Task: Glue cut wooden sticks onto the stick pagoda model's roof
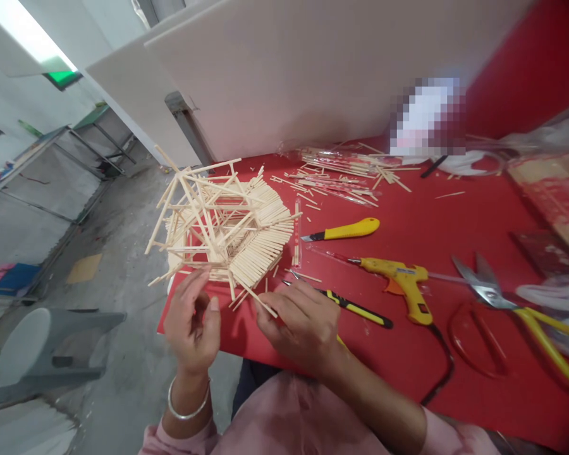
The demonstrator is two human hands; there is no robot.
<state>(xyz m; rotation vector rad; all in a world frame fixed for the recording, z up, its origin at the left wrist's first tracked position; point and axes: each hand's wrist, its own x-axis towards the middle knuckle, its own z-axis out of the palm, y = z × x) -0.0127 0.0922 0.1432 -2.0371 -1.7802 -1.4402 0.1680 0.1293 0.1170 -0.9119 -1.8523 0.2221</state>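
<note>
A pale structure of thin wooden sticks (260, 253) rests at the left end of the red table, with an open frame of sticks on its left and a fan of close-set sticks on its right. My left hand (194, 319) is at its near left edge, fingers curved and apart, with nothing visible in it. My right hand (301, 319) is closed at the near right edge, its fingers pressed round the end of a stick that sticks out from the structure.
On the red table (374, 360) lie a yellow knife (353, 229), a black-and-yellow pen-like tool (360, 309), a yellow glue gun (401, 275) and large yellow-handled scissors (493, 294). Loose sticks (341, 164) lie behind. A grey stool (42, 347) stands at left.
</note>
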